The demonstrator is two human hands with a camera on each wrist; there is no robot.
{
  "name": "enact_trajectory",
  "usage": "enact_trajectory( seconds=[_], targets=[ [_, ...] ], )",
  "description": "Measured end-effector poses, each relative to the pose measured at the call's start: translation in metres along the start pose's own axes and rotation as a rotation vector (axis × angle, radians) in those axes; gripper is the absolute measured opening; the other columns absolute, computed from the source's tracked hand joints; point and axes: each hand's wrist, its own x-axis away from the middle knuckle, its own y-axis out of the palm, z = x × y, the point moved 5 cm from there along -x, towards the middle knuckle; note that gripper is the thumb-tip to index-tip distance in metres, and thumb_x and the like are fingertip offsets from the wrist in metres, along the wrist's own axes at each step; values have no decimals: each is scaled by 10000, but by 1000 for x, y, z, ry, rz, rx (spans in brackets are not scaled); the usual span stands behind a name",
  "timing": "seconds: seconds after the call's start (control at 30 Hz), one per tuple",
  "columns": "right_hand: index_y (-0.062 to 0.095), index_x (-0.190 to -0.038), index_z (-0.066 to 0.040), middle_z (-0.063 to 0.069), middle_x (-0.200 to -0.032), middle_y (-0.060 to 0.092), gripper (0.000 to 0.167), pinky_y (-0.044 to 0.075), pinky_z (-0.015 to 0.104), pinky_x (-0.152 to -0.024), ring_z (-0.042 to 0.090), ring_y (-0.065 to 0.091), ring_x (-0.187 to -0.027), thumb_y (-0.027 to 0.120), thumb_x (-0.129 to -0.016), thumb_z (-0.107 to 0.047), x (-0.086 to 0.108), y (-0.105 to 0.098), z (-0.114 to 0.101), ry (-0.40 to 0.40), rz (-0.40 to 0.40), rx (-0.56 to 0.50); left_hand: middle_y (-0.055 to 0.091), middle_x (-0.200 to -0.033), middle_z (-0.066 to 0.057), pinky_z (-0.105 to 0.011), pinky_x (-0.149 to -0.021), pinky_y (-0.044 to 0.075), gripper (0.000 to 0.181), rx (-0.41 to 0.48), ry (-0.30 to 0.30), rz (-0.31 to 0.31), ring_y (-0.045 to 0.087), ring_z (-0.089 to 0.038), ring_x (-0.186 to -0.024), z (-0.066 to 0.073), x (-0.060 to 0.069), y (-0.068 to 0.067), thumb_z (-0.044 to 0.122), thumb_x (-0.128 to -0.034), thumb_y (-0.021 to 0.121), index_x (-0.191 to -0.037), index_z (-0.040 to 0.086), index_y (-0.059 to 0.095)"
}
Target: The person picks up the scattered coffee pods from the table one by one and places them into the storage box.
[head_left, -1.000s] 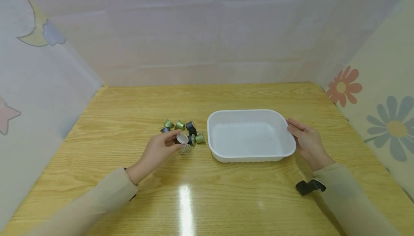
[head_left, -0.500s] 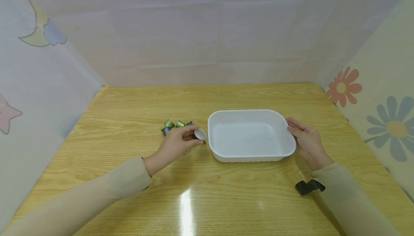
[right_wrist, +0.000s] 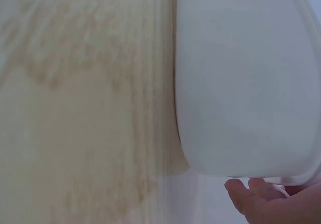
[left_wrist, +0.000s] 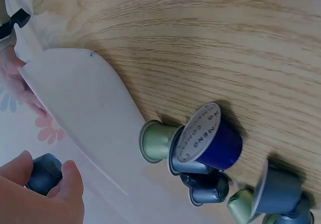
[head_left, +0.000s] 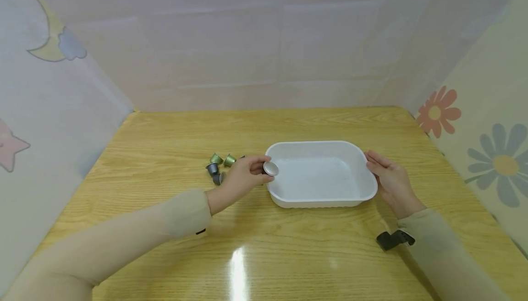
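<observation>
A person's two bare hands work over a wooden tabletop [head_left: 321, 246]. The left hand [head_left: 241, 177] pinches a dark coffee capsule [head_left: 271, 168] between thumb and fingers, its pale lid tilted upward; in the head view it overlaps the left rim of a white plastic basin [head_left: 321, 202]. The right hand [head_left: 393, 182] touches the basin's right end, fingers extended along the outside wall. The basin sits right of the tabletop's middle, well apart from its far edge.

Left of the basin, toward the tabletop's left edge, lies a loose group of capsules: two green capsules [head_left: 222, 159], a slate-blue capsule [head_left: 212, 169], a dark one with its lid sideways [head_left: 218, 178], and others partly hidden behind the left hand. The left wrist view shows a purple-blue capsule [left_wrist: 223, 143] with lettering on its lid, leaning on its neighbours.
</observation>
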Motion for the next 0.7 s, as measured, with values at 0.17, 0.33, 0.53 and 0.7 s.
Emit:
enact_trajectory(
  seconds=[0.17, 0.33, 0.53, 0.7],
  targets=[
    [751, -1009, -251, -171, -930, 696, 288, 497, 122, -817, -62, 625, -945, 614, -934, -9, 0, 1, 0, -19, -22, -49, 635, -1213, -183, -306, -891, 534, 493, 20, -21, -30, 605, -269, -1140, 4, -6, 9, -31, -868, 699, -1327, -73, 526],
    [758, -957, -244, -162, -909, 700, 297, 504, 112, -788, -63, 629, -921, 609, -931, 11, 0, 0, -1, -28, -19, -70, 621, -1239, -185, -308, -904, 529, 501, 74, -57, -16, 596, -277, -1152, 0, -14, 18, -47, -861, 700, -1331, -56, 526],
    [699, -1188, -208, -172, -921, 695, 340, 471, 134, -870, -69, 633, -892, 599, -941, 4, -1, 0, 0, -18, -16, -62, 608, -1254, -180, -296, -906, 526, 501, 91, -77, -9, 589, -273, -1156, 1, -17, 27, -63, -855, 699, -1326, -49, 531],
    [624, -1303, -159, -174, -921, 692, 406, 457, 144, -892, -73, 626, -917, 611, -933, 8, -1, 0, 0, -15, -5, -63, 610, -1244, -161, -305, -915, 520, 499, 31, -67, -46, 582, -263, -1162, 6, -18, 32, -48, -862, 699, -1332, -37, 531]
  ],
)
